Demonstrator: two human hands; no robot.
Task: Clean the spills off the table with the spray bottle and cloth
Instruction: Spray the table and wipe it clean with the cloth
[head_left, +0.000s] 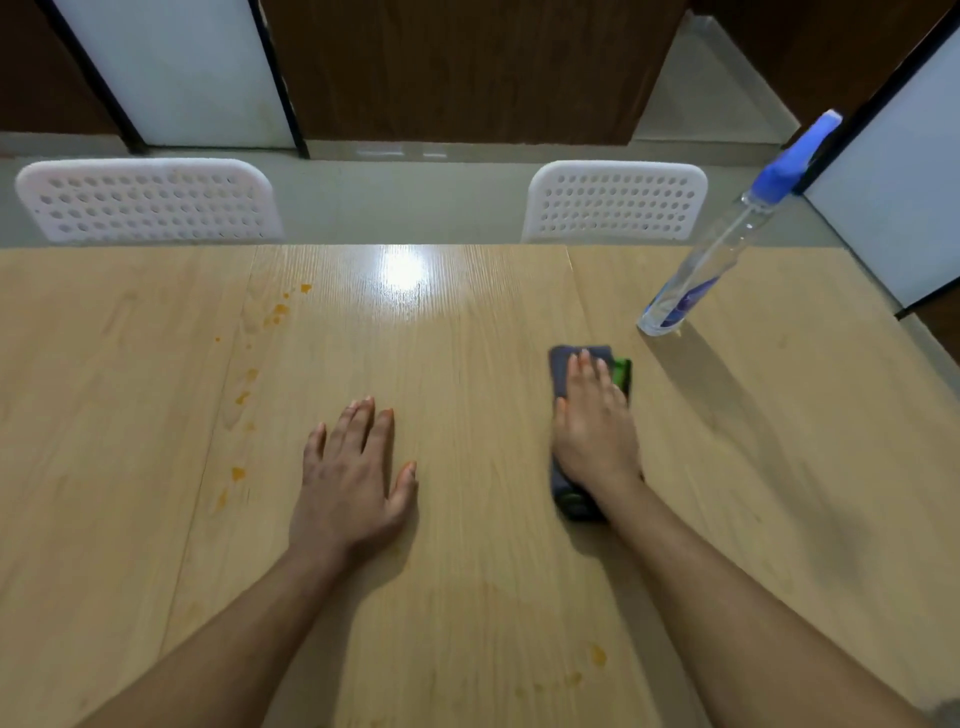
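Note:
A folded grey cloth with green edging (563, 366) lies on the light wooden table (467, 338), right of centre. My right hand (595, 421) presses flat on it with straight fingers and hides most of it. My left hand (353, 478) rests flat on the bare tabletop to the left, fingers spread. A clear spray bottle with a blue trigger head (727, 244) stands at the far right, behind the cloth. Orange spill spots (278, 309) run in a line down the left part of the table. More orange spots (597, 654) lie near the front edge, between my forearms.
Two white perforated chairs (150, 200) (615, 200) stand along the table's far edge. Beyond them are a pale floor, dark wooden panels and white panels in black frames. A bright light glare sits on the tabletop at the far middle.

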